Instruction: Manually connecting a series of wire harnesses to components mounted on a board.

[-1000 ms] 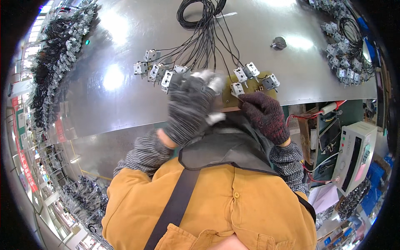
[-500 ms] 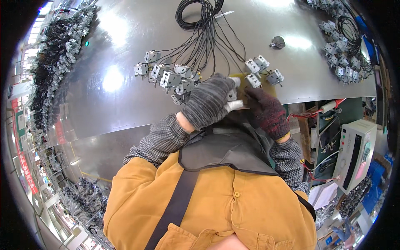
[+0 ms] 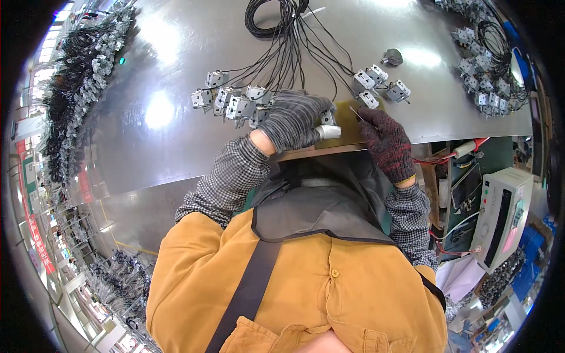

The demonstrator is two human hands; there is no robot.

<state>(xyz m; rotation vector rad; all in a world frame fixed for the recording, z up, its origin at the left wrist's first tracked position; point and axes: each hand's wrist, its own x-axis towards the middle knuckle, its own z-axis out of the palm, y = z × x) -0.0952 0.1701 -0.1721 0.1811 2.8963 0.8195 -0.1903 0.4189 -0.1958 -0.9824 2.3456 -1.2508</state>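
My left hand (image 3: 294, 120), in a grey striped glove with white wrapping on its fingertips, is closed around a small silver metal box part (image 3: 328, 116), mostly hidden by the fingers. In a dark red and black glove, my right hand (image 3: 385, 141) pinches a thin pin-like piece (image 3: 355, 112) whose exact kind I cannot make out. Both hands are over a yellowish mat (image 3: 348, 130) at the table's near edge. Left of them lies a cluster of similar metal boxes (image 3: 240, 107) on black cables (image 3: 282, 59). Several more boxes (image 3: 366, 79) sit beyond my right hand.
A dark lump (image 3: 392, 57) rests on the metal table (image 3: 176, 135). Another bundle of boxes and cables (image 3: 485, 76) lies at the far right, and a long pile (image 3: 82, 88) at the left. A white instrument box (image 3: 500, 217) with wires stands below the table's right side.
My right hand has moved slightly right, away from the left, and the thin piece now shows in its fingers. My left hand has shifted a little up. The right-hand boxes have slid up and right.
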